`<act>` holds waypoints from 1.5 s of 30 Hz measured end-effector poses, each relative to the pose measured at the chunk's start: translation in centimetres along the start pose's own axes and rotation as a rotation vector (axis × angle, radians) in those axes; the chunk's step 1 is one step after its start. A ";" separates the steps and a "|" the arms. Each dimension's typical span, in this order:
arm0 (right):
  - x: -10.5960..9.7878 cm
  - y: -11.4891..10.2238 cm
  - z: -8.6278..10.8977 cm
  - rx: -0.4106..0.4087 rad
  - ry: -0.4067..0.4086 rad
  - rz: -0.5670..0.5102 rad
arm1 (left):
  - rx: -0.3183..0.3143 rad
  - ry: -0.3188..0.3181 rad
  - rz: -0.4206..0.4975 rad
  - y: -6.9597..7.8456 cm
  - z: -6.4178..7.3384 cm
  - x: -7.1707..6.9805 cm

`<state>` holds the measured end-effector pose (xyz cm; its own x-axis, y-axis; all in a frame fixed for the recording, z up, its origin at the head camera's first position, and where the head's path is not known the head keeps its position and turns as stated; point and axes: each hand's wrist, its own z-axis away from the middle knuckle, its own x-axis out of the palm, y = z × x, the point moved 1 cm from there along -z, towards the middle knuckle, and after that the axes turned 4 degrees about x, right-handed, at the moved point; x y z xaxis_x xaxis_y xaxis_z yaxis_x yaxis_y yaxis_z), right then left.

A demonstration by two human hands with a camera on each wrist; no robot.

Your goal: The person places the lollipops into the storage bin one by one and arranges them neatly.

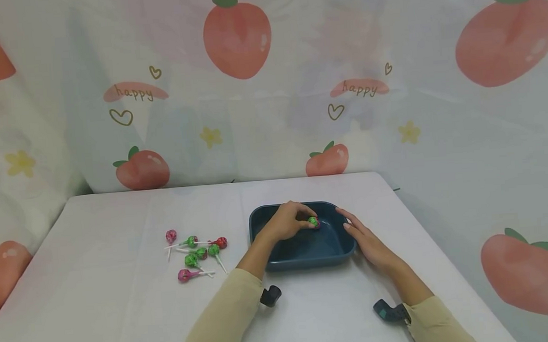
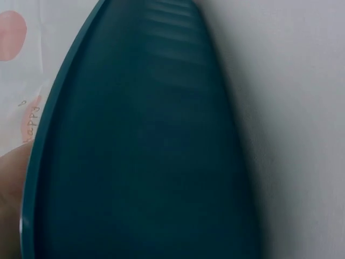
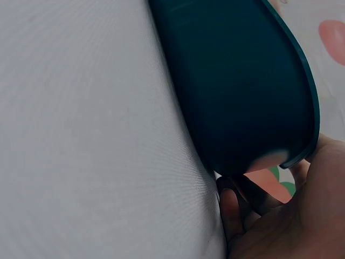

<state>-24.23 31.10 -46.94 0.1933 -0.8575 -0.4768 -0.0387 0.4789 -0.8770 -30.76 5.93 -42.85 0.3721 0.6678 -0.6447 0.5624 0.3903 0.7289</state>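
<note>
A dark blue rectangular tray (image 1: 303, 261) sits on the white table. My left hand (image 1: 290, 221) reaches into it and pinches a green lollipop (image 1: 312, 221) over the tray's far right part. My right hand (image 1: 363, 236) lies with straight fingers against the tray's right rim. In the left wrist view the tray's outer wall (image 2: 140, 151) fills the frame, with a bit of my hand (image 2: 11, 178) at the left edge. The right wrist view shows the tray's wall (image 3: 237, 86) and my fingers (image 3: 232, 210) beside it on the cloth.
Several green, pink and red lollipops (image 1: 196, 251) lie in a loose heap on the table left of the tray. A peach-patterned cloth (image 1: 268, 77) hangs behind and at both sides. The table's right edge (image 1: 428, 235) runs close to my right arm.
</note>
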 end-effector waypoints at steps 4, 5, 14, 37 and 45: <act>0.1 0.1 0.1 0.002 -0.001 -0.005 | -0.026 0.006 -0.006 -0.1 -0.2 0.6; 0.1 0.1 0.1 0.001 -0.003 -0.004 | -0.032 0.008 -0.012 -0.2 -0.2 0.8; 0.1 0.1 0.1 0.005 -0.004 -0.014 | -0.061 0.033 0.008 -1.0 -0.3 1.6; 0.0 -0.1 0.1 -0.005 -0.003 0.017 | -0.005 -0.051 -0.048 -0.8 -0.8 2.7; -0.1 -0.1 0.0 -0.011 -0.010 0.011 | -0.025 -0.060 -0.096 -0.9 -0.9 2.8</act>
<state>-24.22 31.11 -46.79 0.2024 -0.8504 -0.4856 -0.0514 0.4859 -0.8725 -30.83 8.05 -45.11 0.3615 0.5874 -0.7241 0.5794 0.4670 0.6680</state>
